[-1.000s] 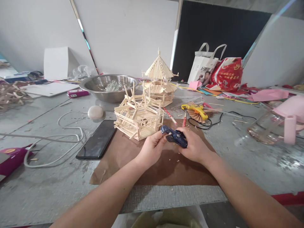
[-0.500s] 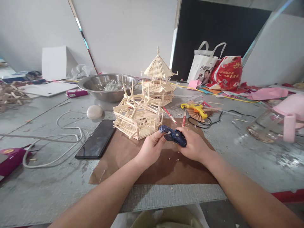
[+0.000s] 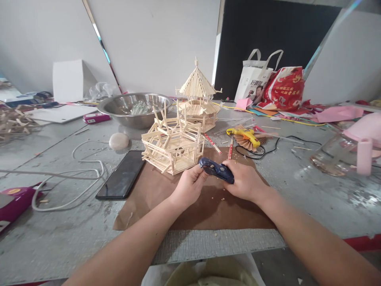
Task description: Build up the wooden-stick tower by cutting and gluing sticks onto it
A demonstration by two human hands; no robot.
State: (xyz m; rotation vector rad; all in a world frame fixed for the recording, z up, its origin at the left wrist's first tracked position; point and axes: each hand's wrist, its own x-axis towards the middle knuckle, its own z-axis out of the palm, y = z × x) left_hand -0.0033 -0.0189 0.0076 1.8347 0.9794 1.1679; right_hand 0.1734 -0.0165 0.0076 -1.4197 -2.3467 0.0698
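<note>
My right hand (image 3: pixel 244 180) is wrapped round a dark blue hand tool (image 3: pixel 216 170), held low over the brown mat (image 3: pixel 214 216). At the tool's left end, my left hand (image 3: pixel 189 186) is closed in a pinch; whatever lies between its fingertips is hidden. Just beyond my left hand stands an open frame of pale wooden sticks (image 3: pixel 173 147), with several sticks poking up from its top. Behind it rises a stick pavilion (image 3: pixel 198 85) with a pointed roof. Small pale crumbs lie on the mat below the tool.
A black phone (image 3: pixel 121 174) lies left of the mat, near a white cable (image 3: pixel 99 169). A steel bowl (image 3: pixel 110 109) is behind. To the right are a yellow glue gun (image 3: pixel 243 136) with its black cord, and a glass jug (image 3: pixel 333 159). Bags (image 3: pixel 282 87) stand at the back.
The dark blue tool has turned slightly between my hands, with both hands in nearly the same place. The view has shifted a little; the stick models stand where they were.
</note>
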